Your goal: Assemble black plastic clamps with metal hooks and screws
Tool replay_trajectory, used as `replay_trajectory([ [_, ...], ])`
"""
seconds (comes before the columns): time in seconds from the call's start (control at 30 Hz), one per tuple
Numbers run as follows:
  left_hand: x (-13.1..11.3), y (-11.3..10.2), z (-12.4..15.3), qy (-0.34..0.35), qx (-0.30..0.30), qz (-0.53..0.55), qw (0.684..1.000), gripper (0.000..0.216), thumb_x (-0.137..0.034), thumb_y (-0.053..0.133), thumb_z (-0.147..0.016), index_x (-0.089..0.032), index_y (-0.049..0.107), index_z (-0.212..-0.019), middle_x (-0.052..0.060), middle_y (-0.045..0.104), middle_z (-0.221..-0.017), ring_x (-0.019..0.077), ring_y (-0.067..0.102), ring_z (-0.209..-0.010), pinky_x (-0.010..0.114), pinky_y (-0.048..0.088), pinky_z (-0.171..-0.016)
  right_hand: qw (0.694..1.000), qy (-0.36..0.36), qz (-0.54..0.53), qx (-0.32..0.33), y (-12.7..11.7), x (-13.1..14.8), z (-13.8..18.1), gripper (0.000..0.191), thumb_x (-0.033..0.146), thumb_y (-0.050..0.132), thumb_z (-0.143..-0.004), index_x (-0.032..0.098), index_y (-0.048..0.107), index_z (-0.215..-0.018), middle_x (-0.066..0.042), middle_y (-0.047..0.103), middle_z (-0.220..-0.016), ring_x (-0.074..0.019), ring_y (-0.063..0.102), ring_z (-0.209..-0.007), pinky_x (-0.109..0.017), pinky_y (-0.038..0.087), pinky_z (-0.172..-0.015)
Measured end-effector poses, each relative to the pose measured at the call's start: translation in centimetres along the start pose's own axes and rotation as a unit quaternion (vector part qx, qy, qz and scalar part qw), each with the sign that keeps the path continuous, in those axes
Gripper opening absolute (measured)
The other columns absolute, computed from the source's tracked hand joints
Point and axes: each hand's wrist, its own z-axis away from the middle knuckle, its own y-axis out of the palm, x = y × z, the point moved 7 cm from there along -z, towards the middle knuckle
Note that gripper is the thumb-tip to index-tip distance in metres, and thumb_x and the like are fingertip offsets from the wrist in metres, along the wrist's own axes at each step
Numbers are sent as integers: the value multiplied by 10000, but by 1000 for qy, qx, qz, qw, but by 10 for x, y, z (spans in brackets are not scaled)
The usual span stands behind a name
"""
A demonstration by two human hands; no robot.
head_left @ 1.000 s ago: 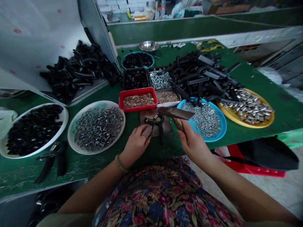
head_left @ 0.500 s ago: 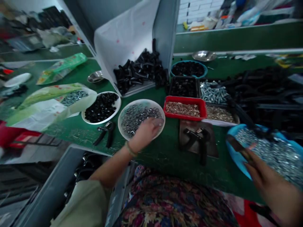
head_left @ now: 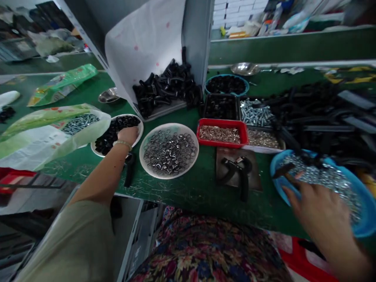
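Note:
My left hand (head_left: 128, 136) reaches into a white bowl (head_left: 93, 148) of small black parts (head_left: 107, 139). Its fingers curl down among them, and the tips are hidden. My right hand (head_left: 321, 209) is closed round the handle of a hammer (head_left: 283, 171), over the near side of a blue basin (head_left: 364, 219) of small silvery metal parts (head_left: 329, 178). Between the hands, a white dish (head_left: 146, 166) holds many metal rings (head_left: 170, 152). A black-handled tool (head_left: 239, 172) lies on a flat metal plate (head_left: 255, 184).
A red tray (head_left: 243, 135) of copper-coloured pins stands behind the plate, near silvery screws (head_left: 255, 113). A grey bin (head_left: 195, 51) of black handles stands tilted at the back. Black parts (head_left: 331, 117) pile up at right. An open plastic bag (head_left: 44, 137) of screws lies left.
My left hand has moved left from the dish of rings to the bowl of black parts. My right hand, with the hammer, has shifted over the blue basin. The view has moved slightly.

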Motion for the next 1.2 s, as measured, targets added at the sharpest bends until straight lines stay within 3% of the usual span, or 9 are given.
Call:
replay_trajectory([
  [0.13,-1,-22,5,13,-73,87,993,250,-164,541,-844,-61,654,-1042,168,668,-943,384,595,-1101,581,435,-914,987,-59,-14,151,-4,97,-13,433,571,419,-904,169,577,-888,-135,654,-837,-285,661,-757,-355,450,-613],
  [0.3,-52,-57,52,82,-169,393,900,240,-274,544,-848,-142,636,-1027,104,676,-982,286,637,-1046,466,475,-954,954,86,-210,196,19,100,-28,170,342,554,-827,210,448,-817,-43,628,-709,-193,620,-577,-270,394,-501],
  [0.37,-101,-56,89,126,-168,478,853,266,-342,559,-848,-191,586,-1065,47,680,-999,204,669,-966,367,532,-890,856,152,-443,218,28,94,-22,263,376,594,-790,241,370,-819,66,511,-542,-117,463,-383,-219,307,-394],
  [0.53,-247,-25,183,231,-5,757,611,190,-264,704,-745,-188,609,-892,38,708,-940,181,686,-928,366,546,-900,501,196,-808,238,15,112,-1,400,582,588,-806,247,369,-813,135,373,-462,-33,166,-283,-155,161,-277],
  [0.63,-286,-18,210,219,-28,778,588,116,-258,683,-775,-186,634,-851,39,711,-923,173,681,-943,370,533,-937,430,206,-851,219,5,117,5,395,603,548,-845,226,436,-813,121,375,-454,-26,146,-282,-149,166,-258],
  [0.8,-304,-23,226,257,-48,745,614,94,-276,641,-837,-187,657,-859,55,715,-1005,179,673,-988,377,526,-963,409,230,-859,205,6,113,11,372,575,579,-844,217,478,-835,121,366,-453,-24,168,-282,-134,162,-258],
  [0.97,-303,-23,233,295,-89,647,698,176,-287,559,-909,-198,675,-1008,74,686,-1178,183,641,-1098,374,493,-1016,479,226,-827,189,7,104,6,387,602,540,-847,222,469,-872,129,344,-465,-33,174,-289,-153,174,-267],
  [1.13,-296,4,236,342,0,525,779,274,-259,503,-927,-191,662,-1139,93,697,-1171,210,638,-1127,386,480,-1034,846,82,-504,153,-44,80,-21,281,495,512,-877,215,529,-857,15,554,-585,-130,508,-437,-235,366,-409],
  [1.2,-284,14,238,325,29,525,786,285,-273,496,-928,-193,662,-1147,89,700,-1168,210,641,-1126,384,486,-1031,940,1,-326,96,-70,81,-25,250,419,497,-900,199,578,-989,-78,667,-785,-206,641,-649,-271,428,-523],
])
